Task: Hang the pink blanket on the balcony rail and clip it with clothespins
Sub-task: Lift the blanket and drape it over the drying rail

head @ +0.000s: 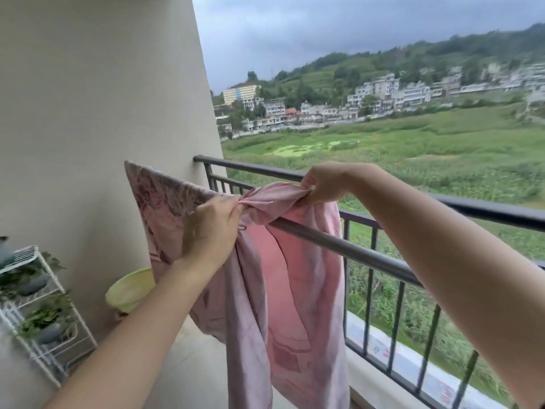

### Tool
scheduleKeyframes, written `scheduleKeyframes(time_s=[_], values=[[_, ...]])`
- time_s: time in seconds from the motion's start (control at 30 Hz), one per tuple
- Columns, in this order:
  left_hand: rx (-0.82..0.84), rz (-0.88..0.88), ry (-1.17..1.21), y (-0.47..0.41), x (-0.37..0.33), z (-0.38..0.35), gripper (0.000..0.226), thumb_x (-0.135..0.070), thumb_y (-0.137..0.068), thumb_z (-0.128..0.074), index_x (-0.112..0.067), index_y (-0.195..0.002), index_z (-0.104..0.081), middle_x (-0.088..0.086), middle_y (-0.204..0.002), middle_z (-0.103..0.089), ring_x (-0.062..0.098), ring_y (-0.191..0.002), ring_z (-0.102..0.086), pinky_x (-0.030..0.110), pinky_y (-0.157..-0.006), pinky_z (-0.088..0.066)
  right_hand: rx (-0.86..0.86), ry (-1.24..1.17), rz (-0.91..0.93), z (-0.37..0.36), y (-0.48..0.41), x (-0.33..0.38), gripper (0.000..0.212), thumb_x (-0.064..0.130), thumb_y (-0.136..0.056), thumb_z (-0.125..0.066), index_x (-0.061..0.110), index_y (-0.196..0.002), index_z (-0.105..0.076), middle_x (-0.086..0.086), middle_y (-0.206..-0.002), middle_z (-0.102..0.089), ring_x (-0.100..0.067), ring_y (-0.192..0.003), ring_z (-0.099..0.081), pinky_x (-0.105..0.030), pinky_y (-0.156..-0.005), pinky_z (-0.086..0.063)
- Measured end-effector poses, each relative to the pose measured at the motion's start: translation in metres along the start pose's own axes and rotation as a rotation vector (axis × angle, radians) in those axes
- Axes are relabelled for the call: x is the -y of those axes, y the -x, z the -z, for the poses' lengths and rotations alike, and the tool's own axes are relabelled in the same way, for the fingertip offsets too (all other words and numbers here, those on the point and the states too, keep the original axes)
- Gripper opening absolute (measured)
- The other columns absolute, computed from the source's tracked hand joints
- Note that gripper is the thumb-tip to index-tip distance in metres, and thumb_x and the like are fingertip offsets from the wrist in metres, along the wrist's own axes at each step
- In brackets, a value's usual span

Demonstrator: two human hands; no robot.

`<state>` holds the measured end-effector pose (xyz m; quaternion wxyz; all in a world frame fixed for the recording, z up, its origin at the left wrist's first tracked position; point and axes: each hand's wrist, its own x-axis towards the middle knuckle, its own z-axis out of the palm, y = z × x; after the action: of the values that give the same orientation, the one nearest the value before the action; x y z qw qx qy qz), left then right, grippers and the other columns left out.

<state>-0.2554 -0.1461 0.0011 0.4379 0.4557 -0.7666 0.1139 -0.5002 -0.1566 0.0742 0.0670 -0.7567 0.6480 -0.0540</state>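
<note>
The pink blanket [298, 278] hangs in bunched folds over a silver bar [348, 250] that runs just inside the dark balcony rail [486, 209]. Its patterned left part stretches up toward the wall. My left hand [211, 228] grips a gathered fold at the top of the blanket. My right hand [326, 183] pinches the bunched top edge a little to the right, above the bar. No clothespins are visible.
A beige wall [103, 113] closes the left side. A white wire rack [44, 314] with potted plants stands at lower left. A pale green basin [129, 290] sits on the floor behind the blanket. Beyond the rail lie fields and buildings.
</note>
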Motion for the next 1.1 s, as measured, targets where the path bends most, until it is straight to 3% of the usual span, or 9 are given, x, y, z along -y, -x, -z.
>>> scheduleKeyframes(time_s=[0.17,0.33,0.4,0.5,0.63,0.73,0.9,1.0,1.1], values=[[-0.035,-0.106,0.030,0.046,-0.030,0.024,0.020,-0.026,-0.091,-0.062,-0.017,-0.104,-0.074,0.006,-0.086,-0.067,0.027,-0.080,-0.065,0.036,-0.066,-0.052,-0.218,0.143,-0.041,-0.022,0.073,0.002,0.017,0.025,-0.092,-0.057,0.021,-0.095,-0.073,-0.001,-0.080,-0.067,-0.025,-0.078,-0.064,-0.031,-0.066,-0.050],[0.008,-0.062,0.168,0.112,-0.059,0.035,0.041,-0.046,-0.095,-0.041,-0.020,-0.098,-0.074,-0.002,-0.083,-0.068,0.020,-0.070,-0.064,0.032,-0.057,-0.051,-0.384,0.233,-0.056,-0.044,0.147,0.011,0.023,0.038,-0.095,-0.055,0.017,-0.096,-0.064,-0.004,-0.092,-0.067,-0.027,-0.081,-0.063,-0.037,-0.062,-0.050],[0.035,-0.058,0.223,0.133,-0.078,0.037,0.049,-0.052,-0.096,-0.036,-0.022,-0.101,-0.074,-0.004,-0.088,-0.070,0.017,-0.074,-0.065,0.032,-0.062,-0.053,-0.394,0.183,-0.075,-0.045,0.172,0.008,0.020,0.033,-0.097,-0.055,0.018,-0.110,-0.059,-0.006,-0.106,-0.067,-0.028,-0.087,-0.063,-0.044,-0.072,-0.054],[0.056,-0.061,0.292,0.156,-0.110,0.039,0.043,-0.046,-0.098,-0.040,-0.018,-0.096,-0.072,-0.004,-0.084,-0.071,0.016,-0.071,-0.065,0.028,-0.061,-0.052,-0.365,0.099,-0.019,-0.045,0.209,0.003,0.040,0.022,-0.094,-0.059,0.023,-0.133,-0.052,-0.004,-0.124,-0.063,-0.026,-0.100,-0.064,-0.047,-0.081,-0.056],[0.093,-0.021,0.325,0.172,-0.143,0.044,0.034,-0.038,-0.102,-0.039,-0.016,-0.087,-0.060,-0.004,-0.079,-0.062,0.017,-0.066,-0.059,0.032,-0.055,-0.049,-0.413,0.049,0.048,-0.049,0.248,-0.011,0.025,0.018,-0.089,-0.069,0.020,-0.113,-0.069,-0.002,-0.110,-0.066,-0.021,-0.091,-0.064,-0.042,-0.081,-0.058],[0.088,-0.024,0.287,0.179,-0.168,0.050,0.031,-0.034,-0.103,-0.036,-0.015,-0.083,-0.052,-0.004,-0.077,-0.055,0.015,-0.064,-0.051,0.028,-0.054,-0.038,-0.416,0.085,0.026,-0.046,0.273,-0.030,0.015,0.016,-0.090,-0.066,0.019,-0.105,-0.069,-0.002,-0.108,-0.064,-0.020,-0.090,-0.061,-0.040,-0.079,-0.056],[-0.009,-0.145,-0.086,0.185,-0.222,0.064,0.036,-0.036,-0.097,-0.045,-0.012,-0.076,-0.062,0.002,-0.062,-0.061,0.023,-0.048,-0.056,0.021,-0.047,-0.027,-0.442,0.178,-0.012,-0.035,0.322,-0.079,0.019,0.020,-0.094,-0.061,0.028,-0.111,-0.064,-0.001,-0.107,-0.068,-0.020,-0.084,-0.064,-0.039,-0.065,-0.059],[-0.050,-0.093,-0.144,0.187,-0.270,0.067,0.040,-0.040,-0.094,-0.050,-0.013,-0.068,-0.061,0.004,-0.052,-0.060,0.028,-0.042,-0.057,0.020,-0.045,-0.022,-0.393,0.171,-0.056,-0.034,0.350,-0.107,0.023,0.035,-0.094,-0.061,0.029,-0.115,-0.066,-0.002,-0.106,-0.069,-0.024,-0.089,-0.066,-0.042,-0.071,-0.059],[-0.033,0.048,-0.016,0.187,-0.316,0.063,0.039,-0.042,-0.097,-0.052,-0.014,-0.071,-0.057,0.010,-0.054,-0.059,0.034,-0.050,-0.058,0.025,-0.046,-0.023,-0.352,0.099,-0.065,-0.038,0.372,-0.129,0.025,0.024,-0.093,-0.059,0.027,-0.114,-0.070,-0.005,-0.111,-0.072,-0.026,-0.095,-0.067,-0.043,-0.081,-0.058]])
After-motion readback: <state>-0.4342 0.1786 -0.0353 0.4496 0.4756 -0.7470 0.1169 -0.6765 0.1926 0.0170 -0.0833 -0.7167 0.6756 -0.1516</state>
